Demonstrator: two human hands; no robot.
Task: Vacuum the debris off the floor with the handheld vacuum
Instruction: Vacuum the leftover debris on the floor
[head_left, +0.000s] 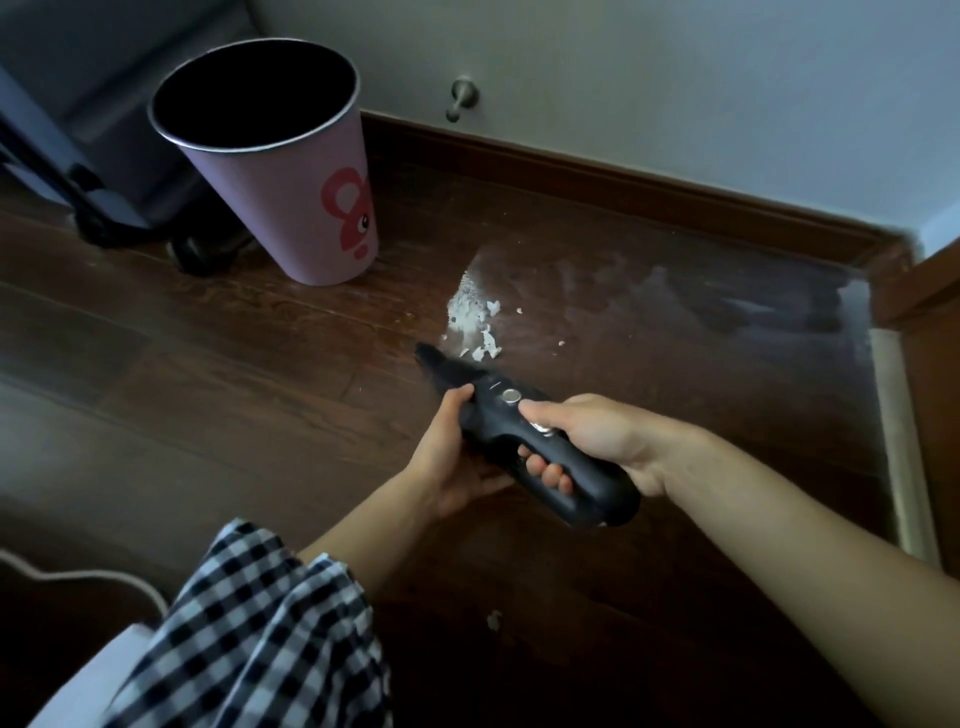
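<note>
Checked sleeve (244, 613) nearest us at 7 o'clock. Both our hands clamp the black handheld vacuum (540, 447) at centre — right hand (592, 436) curled round the handle with thumb on top, left hand (452, 457) gripping the body. Its nozzle points to 11 o'clock, just short of the white debris (475, 322) on the wooden floor (208, 374). Pink bin (291, 176) stands at 10 o'clock.

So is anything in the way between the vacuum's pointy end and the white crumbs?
Nothing visible is. The black handheld vacuum points at the white debris pile across bare wooden floor. The pink bin stands off to the left.
</note>
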